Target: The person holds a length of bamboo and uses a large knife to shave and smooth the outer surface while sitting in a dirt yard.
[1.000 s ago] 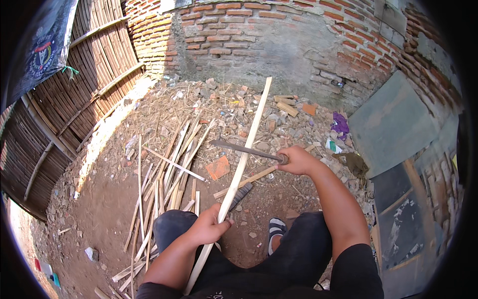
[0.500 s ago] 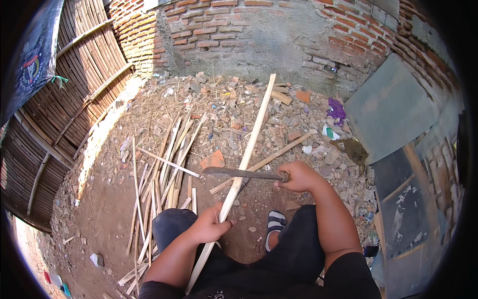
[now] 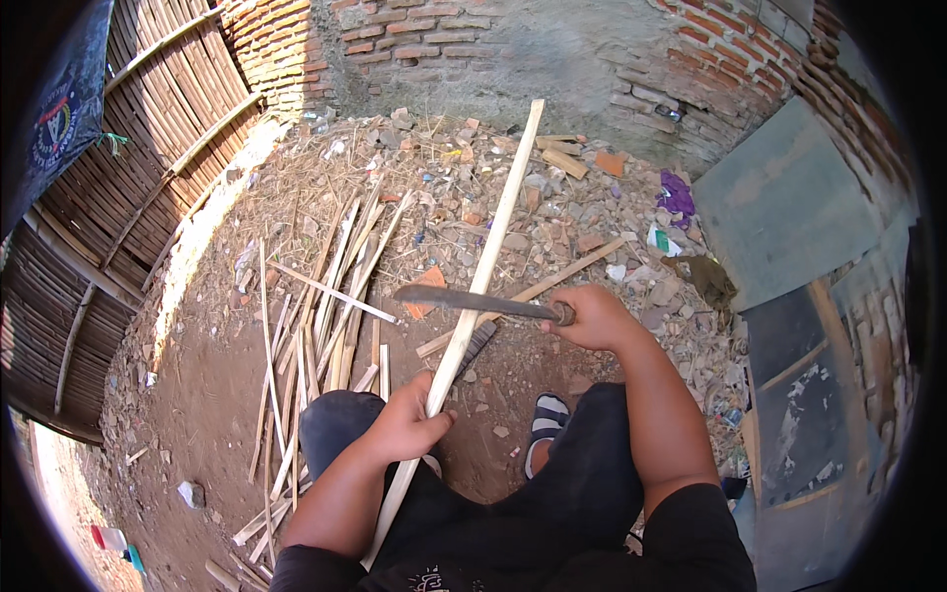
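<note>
My left hand (image 3: 406,422) is closed around the lower part of a long pale wooden strip (image 3: 506,202), above my left knee. The strip slants up and away to the right; its near end lies against my lap. My right hand (image 3: 592,318) grips the handle of a machete (image 3: 434,296). Its dark, worn blade lies crosswise over the strip, about mid-length, tip pointing left. Whether the edge bites into the wood cannot be seen. Beneath the strip, partly hidden, is a dark ridged object (image 3: 477,347) whose kind I cannot make out.
A pile of thin wooden strips (image 3: 330,306) lies to the left. Another strip (image 3: 582,266) rests on rubble ahead, near an orange shard (image 3: 422,293). A brick wall (image 3: 513,59) stands behind, woven bamboo (image 3: 148,148) at left, grey panels (image 3: 789,207) at right. My sandaled foot (image 3: 547,419) is below.
The view has tilted slightly, so the ground appears higher. The machete blade has slid a little farther up along the strip, and more of the dark ridged object shows. Both hands keep their hold.
</note>
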Motion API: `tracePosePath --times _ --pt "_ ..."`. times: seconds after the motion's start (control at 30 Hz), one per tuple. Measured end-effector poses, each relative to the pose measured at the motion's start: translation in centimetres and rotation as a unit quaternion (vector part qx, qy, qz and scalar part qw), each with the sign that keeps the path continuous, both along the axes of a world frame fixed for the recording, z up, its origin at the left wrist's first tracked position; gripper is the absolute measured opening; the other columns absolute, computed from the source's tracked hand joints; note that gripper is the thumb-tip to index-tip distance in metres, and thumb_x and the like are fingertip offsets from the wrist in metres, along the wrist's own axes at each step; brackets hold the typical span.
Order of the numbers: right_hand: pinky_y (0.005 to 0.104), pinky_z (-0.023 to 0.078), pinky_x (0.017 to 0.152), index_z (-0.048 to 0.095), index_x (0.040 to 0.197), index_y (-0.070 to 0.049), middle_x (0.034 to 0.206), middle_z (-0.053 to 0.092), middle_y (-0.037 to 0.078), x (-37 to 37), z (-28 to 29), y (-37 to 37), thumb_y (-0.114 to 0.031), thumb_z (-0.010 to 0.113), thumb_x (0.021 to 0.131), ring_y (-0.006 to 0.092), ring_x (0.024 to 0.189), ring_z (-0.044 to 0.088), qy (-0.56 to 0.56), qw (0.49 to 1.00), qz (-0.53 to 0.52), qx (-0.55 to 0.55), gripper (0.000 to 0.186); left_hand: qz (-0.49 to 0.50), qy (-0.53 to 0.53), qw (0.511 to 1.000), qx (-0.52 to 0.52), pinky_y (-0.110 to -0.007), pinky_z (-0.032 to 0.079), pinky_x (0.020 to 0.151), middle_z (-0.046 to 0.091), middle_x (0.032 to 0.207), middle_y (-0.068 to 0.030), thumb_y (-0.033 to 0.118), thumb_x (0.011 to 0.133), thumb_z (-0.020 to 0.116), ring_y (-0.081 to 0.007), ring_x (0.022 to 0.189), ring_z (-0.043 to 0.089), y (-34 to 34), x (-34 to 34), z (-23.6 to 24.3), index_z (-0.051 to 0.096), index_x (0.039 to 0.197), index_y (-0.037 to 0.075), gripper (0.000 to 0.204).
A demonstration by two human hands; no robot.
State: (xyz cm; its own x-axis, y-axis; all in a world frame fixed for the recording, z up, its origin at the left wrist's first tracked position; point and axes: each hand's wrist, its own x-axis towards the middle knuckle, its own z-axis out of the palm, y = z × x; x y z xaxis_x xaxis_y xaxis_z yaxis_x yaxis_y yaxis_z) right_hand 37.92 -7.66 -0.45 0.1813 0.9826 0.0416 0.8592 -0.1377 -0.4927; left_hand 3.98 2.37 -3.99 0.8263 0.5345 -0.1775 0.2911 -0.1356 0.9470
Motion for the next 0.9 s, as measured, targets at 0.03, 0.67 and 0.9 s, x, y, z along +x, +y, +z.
tracePosePath --times 0.03,0.67,0.9 --pt "0.0466 0.053 0.073 0.072 0.1 -0.009 0.085 0.07 0.019 0.6 -0.4 0.0 -0.036 0.083 0.081 0.0393 0.082 0.069 0.005 0.998 -0.047 0.029 0.035 0.002 0.001 1.0 -0.004 -0.032 0.048 0.073 0.058 0.089 -0.0041 0.008 0.088 0.07 -0.0128 0.084 0.054 0.0 0.1 0.1 0.057 0.12 -0.001 0.036" --pt "0.0467 0.053 0.074 0.073 0.102 -0.008 0.088 0.071 0.019 0.9 -0.2 0.3 -0.036 0.082 0.082 0.0401 0.084 0.069 0.016 0.995 -0.09 0.048 0.036 -0.013 0.017 1.0 0.004 -0.029 0.051 0.073 0.063 0.091 -0.0015 0.006 0.088 0.072 -0.0086 0.082 0.059 -0.2 0.0 0.7 0.057 0.118 0.0 0.034" --pt "0.0434 0.053 0.076 0.073 0.103 -0.005 0.085 0.07 0.019 -2.1 0.7 0.6 -0.037 0.084 0.082 0.0346 0.082 0.07 -0.038 0.995 0.088 -0.027 0.04 0.001 0.048 0.998 0.045 -0.031 0.049 0.064 0.062 0.084 -0.0009 0.008 0.087 0.074 -0.0103 0.072 0.058 -0.4 0.0 1.4 0.058 0.111 0.001 0.029"
